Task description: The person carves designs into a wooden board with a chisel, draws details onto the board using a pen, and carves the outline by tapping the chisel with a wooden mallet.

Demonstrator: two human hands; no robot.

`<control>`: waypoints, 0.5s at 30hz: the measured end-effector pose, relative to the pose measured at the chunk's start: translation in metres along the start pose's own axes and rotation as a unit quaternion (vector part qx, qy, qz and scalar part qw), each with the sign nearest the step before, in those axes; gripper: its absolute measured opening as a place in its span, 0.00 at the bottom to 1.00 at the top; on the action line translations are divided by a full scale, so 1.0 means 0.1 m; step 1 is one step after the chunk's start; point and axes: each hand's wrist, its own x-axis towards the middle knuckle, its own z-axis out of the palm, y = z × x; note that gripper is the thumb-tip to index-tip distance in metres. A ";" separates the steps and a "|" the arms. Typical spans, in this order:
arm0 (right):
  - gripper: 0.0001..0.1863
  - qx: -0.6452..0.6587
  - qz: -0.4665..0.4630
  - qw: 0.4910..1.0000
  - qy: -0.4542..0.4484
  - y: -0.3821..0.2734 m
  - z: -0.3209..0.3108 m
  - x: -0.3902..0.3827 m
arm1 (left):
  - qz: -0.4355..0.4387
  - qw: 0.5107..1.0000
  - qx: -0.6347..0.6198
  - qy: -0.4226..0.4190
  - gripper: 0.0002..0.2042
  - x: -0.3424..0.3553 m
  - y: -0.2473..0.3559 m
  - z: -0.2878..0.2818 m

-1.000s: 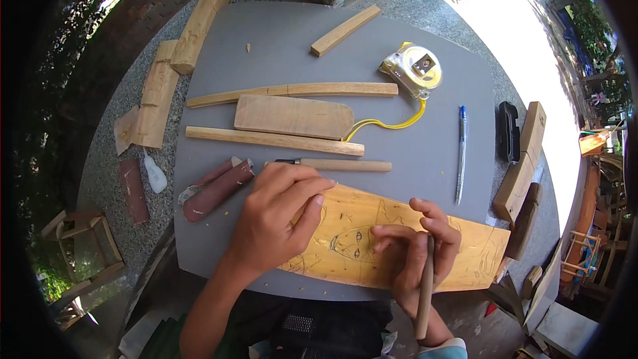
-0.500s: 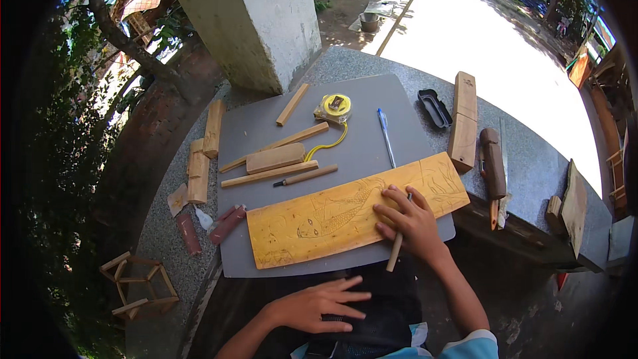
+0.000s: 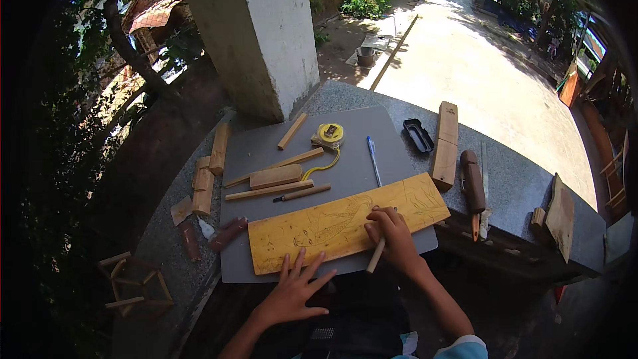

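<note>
A yellowish wooden board [image 3: 272, 246] lies slanted across the near side of a grey panel, with a figure drawn in dark lines on it. My right hand [image 3: 393, 236] rests over the right half of the board, fingers curled around a carving chisel [image 3: 376, 256]. Its round wooden handle sticks out toward me below the fist; the working tip is mostly hidden. My left hand [image 3: 292, 292] is open with fingers spread, the fingertips touching the board's near edge left of centre. A second carving chisel [image 3: 306, 192] lies just beyond the board.
On the grey panel [image 3: 359, 119] lie a tape measure [image 3: 328, 135], a blue pen [image 3: 374, 159] and wooden strips [image 3: 269, 190]. To the right are a black tray [image 3: 418, 135], a wooden block [image 3: 445, 146] and a brown-handled tool [image 3: 472, 183]. A concrete pillar [image 3: 279, 40] stands behind.
My left hand has moved up from near my lap onto the board's near edge. The right hand has curled more tightly around the chisel. The view has tilted upward.
</note>
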 end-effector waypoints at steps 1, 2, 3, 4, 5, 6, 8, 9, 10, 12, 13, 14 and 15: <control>0.13 0.000 0.005 0.999 -0.035 -0.12 0.02 -0.03 | 0.083 0.985 -0.150 0.021 0.37 -0.03 0.02 -0.02; 0.15 0.000 0.010 0.997 -0.072 -0.26 0.03 -0.05 | 0.083 0.985 -0.150 0.027 0.37 -0.04 0.09 -0.06; 0.16 -0.048 -0.052 0.994 -0.083 -0.44 0.09 -0.06 | -0.030 0.926 -0.368 0.084 0.35 -0.06 0.21 -0.13; 0.17 -0.100 -0.110 0.984 -0.093 -0.60 0.16 -0.07 | -0.134 0.804 -0.565 0.132 0.34 -0.07 0.29 -0.18; 0.20 -0.079 -0.139 0.980 -0.120 -0.71 0.29 -0.08 | -0.249 0.743 -0.619 0.056 0.26 -0.03 0.31 -0.23; 0.22 -0.052 -0.171 0.973 -0.150 -0.78 0.38 -0.08 | -0.248 0.740 -0.623 0.057 0.26 0.00 0.28 -0.22; 0.27 0.055 -0.223 0.955 -0.189 -0.78 0.33 0.24 | -0.221 0.888 -0.381 0.134 0.18 -0.05 0.16 -0.22; 0.25 0.062 -0.136 0.966 -0.211 -0.64 0.30 0.43 | -0.209 0.909 -0.294 0.211 0.15 -0.11 0.04 -0.24; 0.25 0.043 -0.048 0.992 -0.105 -0.48 0.21 0.68 | -0.244 0.899 -0.270 0.243 0.13 -0.15 -0.11 -0.26; 0.20 -0.254 0.166 0.952 -0.038 0.25 0.09 1.10 | -0.272 0.901 -0.186 0.281 0.13 -0.05 -0.42 -0.31; 0.22 -0.290 0.224 0.921 -0.131 0.53 0.00 1.20 | -0.259 0.912 -0.094 0.305 0.13 0.03 -0.62 -0.27; 0.22 -0.246 0.156 0.949 -0.118 0.80 -0.02 1.22 | -0.254 0.916 -0.045 0.309 0.13 0.09 -0.82 -0.16; 0.21 -0.171 0.154 0.950 -0.211 0.99 -0.10 1.35 | -0.246 0.917 0.004 0.314 0.13 0.10 -0.93 -0.13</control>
